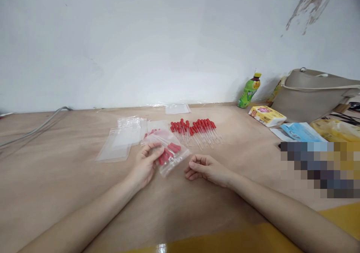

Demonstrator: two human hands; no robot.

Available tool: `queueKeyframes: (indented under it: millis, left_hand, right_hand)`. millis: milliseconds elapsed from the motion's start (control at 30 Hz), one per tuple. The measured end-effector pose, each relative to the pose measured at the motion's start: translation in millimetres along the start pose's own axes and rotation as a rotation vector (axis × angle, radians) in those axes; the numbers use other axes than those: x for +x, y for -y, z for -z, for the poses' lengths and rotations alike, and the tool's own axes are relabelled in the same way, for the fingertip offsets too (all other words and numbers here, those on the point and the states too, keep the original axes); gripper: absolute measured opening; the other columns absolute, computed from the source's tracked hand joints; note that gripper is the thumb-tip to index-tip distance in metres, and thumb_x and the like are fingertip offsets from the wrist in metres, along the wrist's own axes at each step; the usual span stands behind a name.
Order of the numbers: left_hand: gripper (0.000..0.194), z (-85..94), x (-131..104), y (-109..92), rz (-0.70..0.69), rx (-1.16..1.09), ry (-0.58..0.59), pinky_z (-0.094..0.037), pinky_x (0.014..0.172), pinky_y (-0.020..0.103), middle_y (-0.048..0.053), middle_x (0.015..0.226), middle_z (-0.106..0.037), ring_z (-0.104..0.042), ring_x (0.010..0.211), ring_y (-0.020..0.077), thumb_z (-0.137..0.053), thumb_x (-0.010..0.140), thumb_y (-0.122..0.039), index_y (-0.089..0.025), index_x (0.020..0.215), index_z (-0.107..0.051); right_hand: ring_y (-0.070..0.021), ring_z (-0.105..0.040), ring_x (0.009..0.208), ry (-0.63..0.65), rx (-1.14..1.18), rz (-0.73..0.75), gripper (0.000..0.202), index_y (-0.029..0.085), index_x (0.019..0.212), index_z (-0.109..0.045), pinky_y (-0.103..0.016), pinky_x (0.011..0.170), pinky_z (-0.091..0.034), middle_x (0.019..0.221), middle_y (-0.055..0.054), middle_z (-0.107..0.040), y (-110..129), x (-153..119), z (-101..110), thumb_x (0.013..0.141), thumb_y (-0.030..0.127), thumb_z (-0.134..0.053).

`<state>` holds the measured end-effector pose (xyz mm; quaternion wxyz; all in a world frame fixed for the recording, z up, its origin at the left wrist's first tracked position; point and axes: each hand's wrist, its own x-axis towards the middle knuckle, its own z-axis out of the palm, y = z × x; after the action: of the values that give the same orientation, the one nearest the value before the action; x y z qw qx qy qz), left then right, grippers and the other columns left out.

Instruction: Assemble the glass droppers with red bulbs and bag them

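My left hand (148, 162) grips a clear zip bag (177, 161) between thumb and fingers. Inside the bag lie several droppers with red bulbs (168, 153). Just right of the bag's edge is my right hand (207, 168), its fingers curled in with the thumb over them; nothing shows in it. Beyond the hands, loose droppers with red bulbs and clear stems (201, 131) lie side by side on the table. Partly hidden behind the held bag is another bag with red-tipped pieces (153, 130).
Flat clear bags (115, 144) lie to the left, and another bag (177, 109) lies by the wall. At the right are a green bottle (249, 92), a yellow tissue pack (267, 116), a blue packet (303, 132) and a grey bag (306, 95). A cable (36, 129) runs at far left.
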<state>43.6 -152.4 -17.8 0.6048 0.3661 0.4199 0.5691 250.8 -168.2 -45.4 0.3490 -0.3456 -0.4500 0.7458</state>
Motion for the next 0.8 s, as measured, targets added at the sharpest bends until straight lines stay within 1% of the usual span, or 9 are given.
queueKeyframes:
  millis: [167, 233, 333, 433, 533, 633, 700, 767, 800]
  left_hand:
    - [0.023, 14.3, 46, -43, -0.053, 0.229, 0.001, -0.046, 0.046, 0.015, 0.0, 0.063, -0.062, -0.056, 0.047, 0.0065, -0.069, 0.064, -0.008, -0.012, 0.083, -0.057]
    - [0.022, 17.4, 71, -56, 0.005, 0.307, 0.043, -0.046, 0.049, 0.016, 0.002, 0.065, -0.062, -0.059, 0.052, 0.0081, -0.066, 0.065, -0.004, -0.011, 0.083, -0.056]
    - [0.021, 16.6, 104, -64, 0.103, 0.469, 0.086, -0.048, 0.056, 0.019, 0.003, 0.064, -0.061, -0.06, 0.055, 0.0094, -0.065, 0.064, 0.0, -0.01, 0.079, -0.055]
    - [0.018, 12.0, 125, -61, 0.153, 0.578, 0.116, -0.047, 0.058, 0.024, 0.004, 0.059, -0.06, -0.059, 0.054, 0.0113, -0.067, 0.061, 0.0, -0.009, 0.074, -0.057]
    - [0.022, 9.8, 134, -58, 0.145, 0.717, 0.102, -0.045, 0.057, 0.025, 0.003, 0.056, -0.058, -0.057, 0.053, 0.0126, -0.072, 0.056, -0.006, -0.01, 0.073, -0.059]
    - [0.03, 16.5, 134, -64, 0.085, 0.87, 0.038, -0.044, 0.062, 0.028, 0.004, 0.063, -0.061, -0.059, 0.063, 0.0177, -0.077, 0.051, -0.016, -0.013, 0.077, -0.061]
    - [0.032, 29.1, 130, -71, -0.019, 1.039, -0.046, -0.043, 0.071, 0.031, 0.007, 0.079, -0.064, -0.059, 0.078, 0.0227, -0.075, 0.053, -0.025, -0.016, 0.081, -0.062]
    - [0.033, 49.4, 123, -75, -0.237, 1.412, -0.165, -0.041, 0.082, 0.035, 0.01, 0.098, -0.062, -0.056, 0.093, 0.027, -0.064, 0.065, -0.039, -0.017, 0.09, -0.063]
    - [0.037, 62.1, 118, -75, -0.297, 1.568, -0.206, -0.038, 0.086, 0.036, 0.012, 0.103, -0.06, -0.053, 0.1, 0.0289, -0.057, 0.07, -0.042, -0.016, 0.096, -0.062]
  right_hand:
    - [-0.0098, -0.061, 0.064, -0.13, -0.058, 0.037, 0.034, 0.015, 0.068, -0.051, -0.026, 0.066, -0.049, 0.072, -0.001, -0.063, 6, -2, 16, 0.06, 0.039, -0.073]
    - [-0.0097, -0.06, 0.064, -0.156, -0.079, 0.047, 0.034, 0.015, 0.068, -0.051, -0.026, 0.067, -0.049, 0.071, -0.001, -0.063, 7, -3, 23, 0.059, 0.038, -0.074]
    - [-0.0094, -0.06, 0.063, -0.19, -0.081, 0.062, 0.034, 0.015, 0.069, -0.051, -0.026, 0.068, -0.049, 0.07, -0.001, -0.063, 7, -2, 29, 0.059, 0.038, -0.074]
    - [-0.0091, -0.06, 0.062, -0.218, -0.067, 0.075, 0.034, 0.015, 0.068, -0.05, -0.027, 0.068, -0.049, 0.068, 0.0, -0.062, 7, -1, 31, 0.059, 0.038, -0.074]
    - [-0.009, -0.059, 0.061, -0.22, -0.067, 0.078, 0.034, 0.015, 0.068, -0.05, -0.027, 0.067, -0.048, 0.067, 0.0, -0.061, 7, -1, 30, 0.059, 0.038, -0.074]
    - [-0.0089, -0.059, 0.061, -0.216, -0.083, 0.076, 0.035, 0.015, 0.067, -0.05, -0.026, 0.066, -0.048, 0.066, 0.0, -0.061, 7, -1, 30, 0.057, 0.038, -0.074]
    - [-0.009, -0.059, 0.061, -0.21, -0.094, 0.078, 0.035, 0.015, 0.066, -0.05, -0.026, 0.066, -0.048, 0.067, 0.0, -0.062, 7, -1, 30, 0.057, 0.038, -0.075]
    - [-0.009, -0.059, 0.062, -0.206, -0.102, 0.084, 0.036, 0.015, 0.067, -0.05, -0.025, 0.066, -0.048, 0.067, 0.0, -0.062, 7, -2, 30, 0.057, 0.039, -0.074]
    - [-0.0089, -0.059, 0.062, -0.205, -0.108, 0.087, 0.036, 0.015, 0.067, -0.05, -0.025, 0.066, -0.048, 0.067, 0.0, -0.062, 7, -2, 30, 0.057, 0.039, -0.074]
